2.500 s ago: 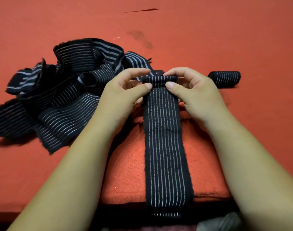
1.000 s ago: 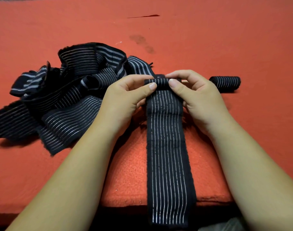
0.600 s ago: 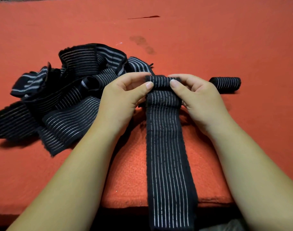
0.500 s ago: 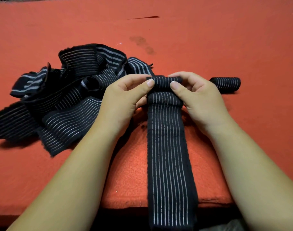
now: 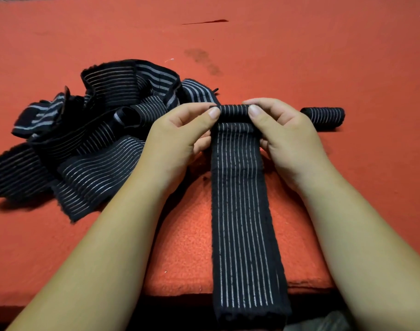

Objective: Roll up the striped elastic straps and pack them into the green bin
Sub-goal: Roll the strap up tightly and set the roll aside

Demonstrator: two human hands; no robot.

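The left hand (image 5: pixel 175 139) and right hand (image 5: pixel 287 142) pinch the rolled end (image 5: pixel 234 113) of a striped strap (image 5: pixel 240 211), one at each side, thumbs on top. From the rolled end the strap runs flat toward the person, past the red surface's (image 5: pixel 323 56) edge. Just right of the rolled end lies a finished roll (image 5: pixel 323 117); left of it, a heap of loose straps (image 5: pixel 96 144).

views: one, wide-angle cam worn on my head
facing: forward and down across the red table (image 5: pixel 299 56), far side toward frame top
nearness: close; my forearms come in from both bottom corners
centre: my left hand (image 5: pixel 177 137) and right hand (image 5: pixel 287 137) just above mid-frame, both pinching the rolled end of the striped strap (image 5: pixel 240 211)
bottom: table's near edge runs low in frame, strap hangs over it
sides: strap pile (image 5: pixel 96 139) left, rolled strap (image 5: pixel 323 115) right
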